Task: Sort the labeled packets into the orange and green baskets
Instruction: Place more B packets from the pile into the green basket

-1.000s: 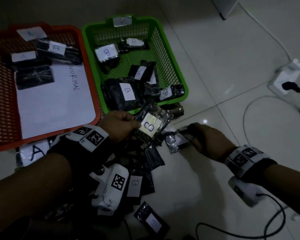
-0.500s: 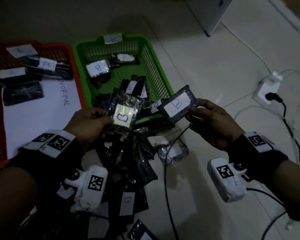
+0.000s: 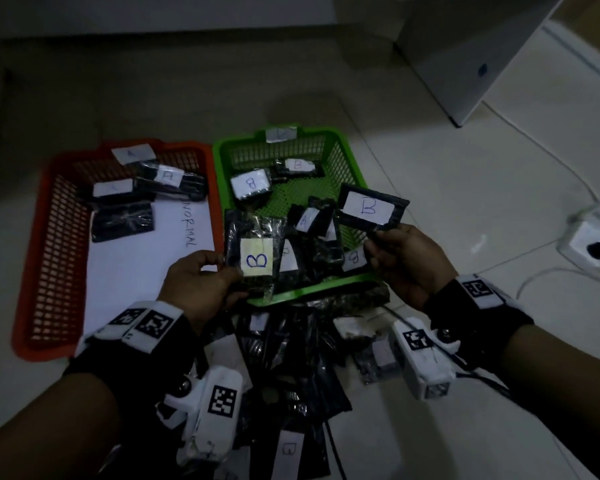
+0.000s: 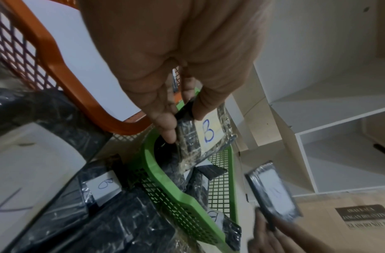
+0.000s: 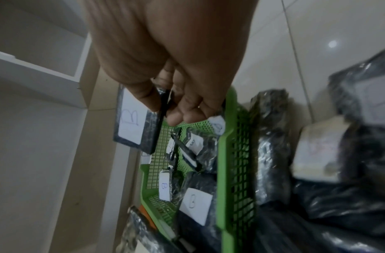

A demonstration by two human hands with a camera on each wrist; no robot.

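My left hand (image 3: 201, 278) pinches a black packet with a yellowish B label (image 3: 255, 252) (image 4: 205, 131) over the near left corner of the green basket (image 3: 340, 143) (image 4: 165, 178). My right hand (image 3: 402, 251) pinches a flat black packet with a white B label (image 3: 369, 209) (image 5: 133, 121) above the basket's right side (image 5: 226, 171). Several B packets lie inside the green basket. The orange basket (image 3: 45, 237) on the left holds A packets (image 3: 168, 178) and a white sheet. A heap of black packets (image 3: 291, 358) lies on the floor between my wrists.
A white power adapter (image 3: 589, 233) with a cable sits on the tiled floor at the right. A white cabinet (image 3: 465, 46) stands at the back right. A cable runs across the floor near my right wrist.
My right hand picked a B packet off the floor heap and raised it over the green basket. My left hand carried its B packet up to the basket's near edge.
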